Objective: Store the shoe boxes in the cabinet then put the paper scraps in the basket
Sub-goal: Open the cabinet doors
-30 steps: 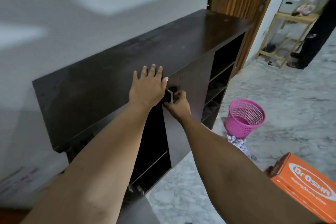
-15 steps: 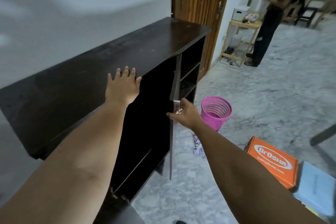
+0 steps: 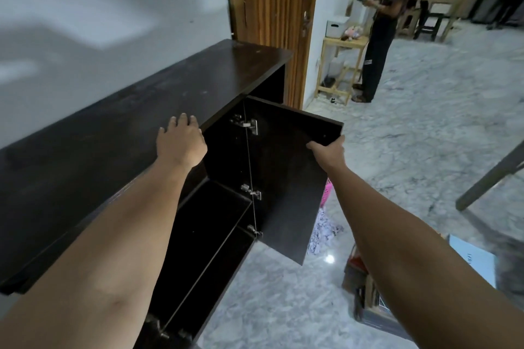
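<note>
The left hand (image 3: 181, 144) rests flat on the cabinet (image 3: 113, 133) top; the right hand (image 3: 329, 150) grips the open door (image 3: 286, 178), paper scraps (image 3: 323, 231) below its fingers.

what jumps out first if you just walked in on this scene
Two bare arms reach in from the bottom edge: the left hand rests flat on the dark cabinet top, while the right hand grips the outer edge of the door, swung wide open on empty shelves. Paper scraps lie on the marble floor just past the door, and a person stands by the far doorway.
</note>
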The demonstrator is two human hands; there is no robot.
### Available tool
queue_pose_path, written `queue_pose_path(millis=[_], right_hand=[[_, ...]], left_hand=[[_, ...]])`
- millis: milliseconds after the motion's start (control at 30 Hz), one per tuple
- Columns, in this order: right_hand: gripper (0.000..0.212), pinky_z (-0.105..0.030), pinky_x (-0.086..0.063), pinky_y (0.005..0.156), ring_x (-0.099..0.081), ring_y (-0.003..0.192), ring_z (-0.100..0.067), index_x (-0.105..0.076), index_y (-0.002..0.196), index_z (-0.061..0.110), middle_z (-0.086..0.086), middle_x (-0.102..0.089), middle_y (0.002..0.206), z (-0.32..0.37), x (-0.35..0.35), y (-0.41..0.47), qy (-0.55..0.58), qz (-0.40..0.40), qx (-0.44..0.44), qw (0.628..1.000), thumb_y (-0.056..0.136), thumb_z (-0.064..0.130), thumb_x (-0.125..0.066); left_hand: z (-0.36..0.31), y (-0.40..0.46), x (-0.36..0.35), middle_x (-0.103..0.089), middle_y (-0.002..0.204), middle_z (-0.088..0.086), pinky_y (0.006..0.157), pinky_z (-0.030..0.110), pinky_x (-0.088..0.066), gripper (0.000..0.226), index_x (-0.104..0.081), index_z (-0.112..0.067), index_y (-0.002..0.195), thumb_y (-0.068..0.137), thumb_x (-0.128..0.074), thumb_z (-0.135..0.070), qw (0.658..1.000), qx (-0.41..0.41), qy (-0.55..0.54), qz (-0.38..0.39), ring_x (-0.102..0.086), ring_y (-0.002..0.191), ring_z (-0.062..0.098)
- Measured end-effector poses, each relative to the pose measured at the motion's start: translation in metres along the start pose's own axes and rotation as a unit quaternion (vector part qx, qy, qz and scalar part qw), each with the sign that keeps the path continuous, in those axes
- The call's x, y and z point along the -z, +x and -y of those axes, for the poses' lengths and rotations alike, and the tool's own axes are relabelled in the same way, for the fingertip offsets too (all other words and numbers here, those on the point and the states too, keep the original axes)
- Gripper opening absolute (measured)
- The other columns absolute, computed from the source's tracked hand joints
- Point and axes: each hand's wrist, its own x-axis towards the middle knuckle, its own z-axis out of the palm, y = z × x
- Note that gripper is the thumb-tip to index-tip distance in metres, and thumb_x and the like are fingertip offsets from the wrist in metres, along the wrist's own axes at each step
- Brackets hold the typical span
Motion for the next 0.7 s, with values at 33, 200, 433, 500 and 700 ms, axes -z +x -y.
queue_pose_path(millis=[33, 200, 433, 500, 700], right_hand=[[0.115, -0.05, -0.038, 0.116, -0.032, 0.147, -0.043, 0.0, 0.161, 0.006, -0.024, -0.026, 0.162, 0.005, -0.003, 0.009, 0.001, -0.005, -0.013, 1.0, 0.08, 0.038, -0.076], [0.124, -0.054, -0.029, 0.12, -0.022, 0.151, -0.044, 0.015, 0.16, 0.007, -0.023, -0.01, 0.166, 0.024, -0.019, 0.054, 0.01, -0.044, -0.076, 0.996, 0.083, 0.042, -0.076], [0.125, -0.055, -0.023, 0.123, -0.02, 0.151, -0.045, 0.018, 0.16, 0.01, -0.022, -0.01, 0.165, 0.029, -0.049, 0.061, -0.016, -0.129, -0.122, 0.984, 0.083, 0.041, -0.076], [0.124, -0.056, -0.026, 0.121, -0.022, 0.15, -0.046, 0.018, 0.16, 0.01, -0.023, -0.011, 0.165, 0.023, -0.043, 0.059, -0.029, -0.108, -0.105, 0.988, 0.083, 0.04, -0.075], [0.113, -0.052, -0.037, 0.117, -0.033, 0.147, -0.045, 0.005, 0.162, 0.009, -0.025, -0.026, 0.162, -0.001, 0.021, 0.021, -0.119, 0.0, -0.02, 0.993, 0.085, 0.036, -0.073]], left_hand=[[-0.005, 0.004, 0.0, -0.024, 0.167, 0.011, 0.121, 0.057, -0.025, 0.055, -0.027, -0.009, 0.159, 0.107, -0.03, -0.028, 1.0, -0.005, 0.004, 0.002, -0.021, 0.154, 0.034], [-0.012, 0.013, -0.014, -0.035, 0.162, 0.012, 0.12, 0.057, -0.027, 0.053, -0.035, -0.005, 0.155, 0.104, -0.038, -0.02, 0.999, -0.004, 0.021, -0.039, -0.03, 0.151, 0.033], [-0.007, 0.01, -0.025, -0.036, 0.162, 0.012, 0.12, 0.056, -0.028, 0.057, -0.034, -0.006, 0.156, 0.103, -0.041, -0.024, 0.996, -0.016, 0.053, -0.073, -0.032, 0.15, 0.032], [-0.012, 0.006, -0.023, -0.032, 0.164, 0.012, 0.121, 0.057, -0.025, 0.06, -0.029, -0.006, 0.158, 0.103, -0.04, -0.028, 0.997, -0.007, 0.052, -0.061, -0.028, 0.152, 0.033], [-0.057, -0.021, -0.024, -0.017, 0.169, 0.012, 0.121, 0.065, -0.015, 0.074, -0.015, -0.017, 0.162, 0.099, -0.046, -0.039, 0.995, -0.041, 0.089, -0.018, -0.014, 0.155, 0.04]])
